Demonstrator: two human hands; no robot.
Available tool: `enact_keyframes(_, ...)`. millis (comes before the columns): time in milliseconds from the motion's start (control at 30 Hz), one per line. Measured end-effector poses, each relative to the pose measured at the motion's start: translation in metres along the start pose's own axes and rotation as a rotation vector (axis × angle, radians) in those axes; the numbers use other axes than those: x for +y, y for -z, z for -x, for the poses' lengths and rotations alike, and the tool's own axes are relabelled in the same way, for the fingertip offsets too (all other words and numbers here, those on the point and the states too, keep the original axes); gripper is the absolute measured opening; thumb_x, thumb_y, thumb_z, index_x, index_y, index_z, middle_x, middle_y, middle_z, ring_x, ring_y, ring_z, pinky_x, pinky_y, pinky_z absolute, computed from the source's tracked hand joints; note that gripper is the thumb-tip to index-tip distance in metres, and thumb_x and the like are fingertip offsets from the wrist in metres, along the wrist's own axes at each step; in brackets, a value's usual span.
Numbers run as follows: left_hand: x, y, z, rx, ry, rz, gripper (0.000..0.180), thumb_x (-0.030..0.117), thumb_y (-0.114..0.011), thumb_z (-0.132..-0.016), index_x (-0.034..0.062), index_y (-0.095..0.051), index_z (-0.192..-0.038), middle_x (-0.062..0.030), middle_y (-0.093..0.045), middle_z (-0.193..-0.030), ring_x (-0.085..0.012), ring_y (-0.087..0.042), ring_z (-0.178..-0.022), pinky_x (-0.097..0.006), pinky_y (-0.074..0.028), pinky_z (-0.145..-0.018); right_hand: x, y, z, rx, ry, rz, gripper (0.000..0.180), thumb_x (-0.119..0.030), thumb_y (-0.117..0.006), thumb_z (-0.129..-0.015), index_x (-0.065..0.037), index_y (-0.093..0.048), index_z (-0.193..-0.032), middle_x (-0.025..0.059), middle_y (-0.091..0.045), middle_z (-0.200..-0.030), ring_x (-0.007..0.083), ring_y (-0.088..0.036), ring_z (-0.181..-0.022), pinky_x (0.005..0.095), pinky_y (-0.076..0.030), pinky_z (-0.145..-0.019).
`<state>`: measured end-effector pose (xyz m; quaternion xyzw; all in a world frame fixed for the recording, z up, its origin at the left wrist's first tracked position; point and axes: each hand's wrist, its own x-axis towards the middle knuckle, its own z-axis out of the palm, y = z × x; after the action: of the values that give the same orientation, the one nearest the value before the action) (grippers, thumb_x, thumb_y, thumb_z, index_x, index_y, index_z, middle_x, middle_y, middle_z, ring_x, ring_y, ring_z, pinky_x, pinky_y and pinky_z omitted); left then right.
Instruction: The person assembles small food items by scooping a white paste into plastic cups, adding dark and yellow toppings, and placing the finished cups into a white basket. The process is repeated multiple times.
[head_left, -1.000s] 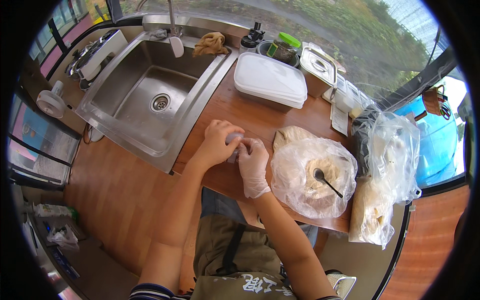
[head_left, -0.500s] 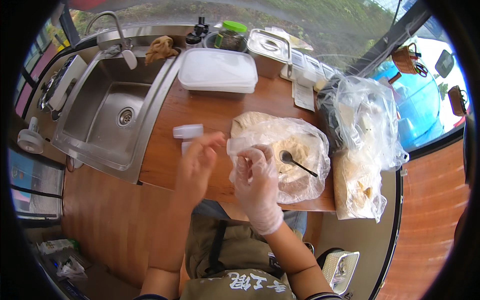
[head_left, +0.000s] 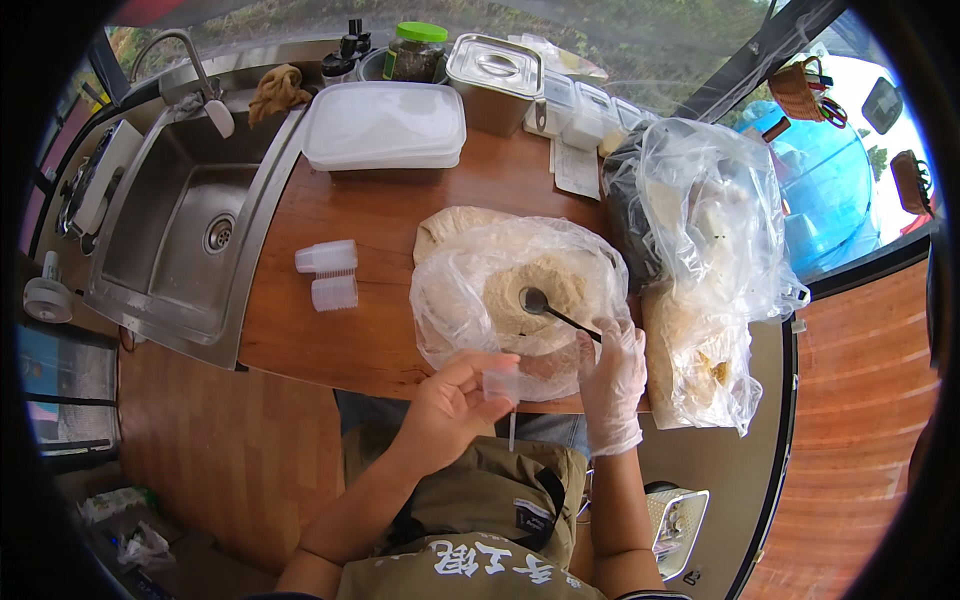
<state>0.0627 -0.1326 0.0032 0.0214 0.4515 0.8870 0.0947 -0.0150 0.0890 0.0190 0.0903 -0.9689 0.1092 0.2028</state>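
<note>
Nearest, left hand [head_left: 455, 410]: bare, thumb and fingers pinched around a small clear plastic cup [head_left: 501, 381], held by the near side of the powder bag, left of the other hand.
Right hand [head_left: 612, 385]: in a thin clear glove, fingers curled at the handle end of the black-handled spoon [head_left: 569, 320]; whether they close on it, I cannot tell.
Spoon line: its bowl rests in the powder and its handle slants toward the person's right, ending at the gloved fingertips; the right hand is clearly the nearer one, with the cup off to its left.
Pale powder [head_left: 555, 285]: heaped within the clear powder bag [head_left: 455, 300], just beyond both hands.
In the way: the bag's crumpled near side lies between cup and powder; the spoon's handle side looks less hemmed in.
Bulky bags: a packed bag [head_left: 690, 375] just right of the gloved hand, with a puffed clear bag [head_left: 700, 200] behind.
Spare cups [head_left: 326, 257]: two short stacks on the brown tabletop [head_left: 350, 365], well apart from the left hand.
Far side: a white-lidded container [head_left: 385, 125], a lidded steel tin [head_left: 497, 80] and a green-lidded jar [head_left: 415, 58]; the steel sink [head_left: 165, 275] lies leftward.
</note>
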Motion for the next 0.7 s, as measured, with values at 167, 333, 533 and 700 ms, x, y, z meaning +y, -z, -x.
enact_keyframes(167,-0.016,-0.012,-0.001,0.017,0.086,0.059,0.049,-0.005,-0.073,-0.097,-0.0019,-0.057,-0.144,-0.0104,-0.065,-0.138,-0.0158,-0.065,-0.117,-0.033,-0.056,-0.098,0.015,-0.016,0.000,-0.158,-0.100,-0.274,0.016,-0.015,-0.072,-0.096,-0.003,-0.073,-0.106,0.0185,-0.071,-0.098,0.0403,-0.067,-0.094,0.0472,-0.054,-0.081)
enact_keyframes(333,-0.018,-0.001,-0.010,0.078,0.075,0.066,0.047,0.001,-0.071,-0.100,-0.0028,-0.057,-0.145,-0.0118,-0.067,-0.136,-0.0162,-0.066,-0.112,-0.031,-0.056,-0.095,0.005,-0.004,-0.008,-0.045,-0.089,-0.106,0.012,-0.011,-0.075,-0.092,-0.002,-0.077,-0.100,0.0190,-0.073,-0.094,0.0394,-0.069,-0.091,0.0460,-0.054,-0.081)
enact_keyframes(533,-0.016,0.001,-0.023,0.205,0.042,0.061,0.044,0.011,-0.067,-0.105,-0.0033,-0.057,-0.145,-0.0128,-0.070,-0.131,-0.0158,-0.066,-0.102,-0.029,-0.054,-0.093,-0.008,-0.013,-0.017,-0.147,-0.099,-0.296,0.014,-0.009,-0.076,-0.092,0.002,-0.078,-0.101,0.0192,-0.075,-0.094,0.0364,-0.072,-0.087,0.0402,-0.056,-0.080)
enact_keyframes(700,-0.017,0.000,-0.031,0.261,0.030,0.083,0.040,0.009,-0.062,-0.108,-0.0028,-0.057,-0.145,-0.0133,-0.069,-0.132,-0.0169,-0.065,-0.107,-0.032,-0.053,-0.099,0.003,-0.012,-0.015,-0.280,-0.399,-0.567,0.018,-0.009,-0.078,-0.094,0.005,-0.078,-0.104,0.0147,-0.077,-0.084,0.0137,-0.069,-0.075,0.0298,-0.054,-0.074)
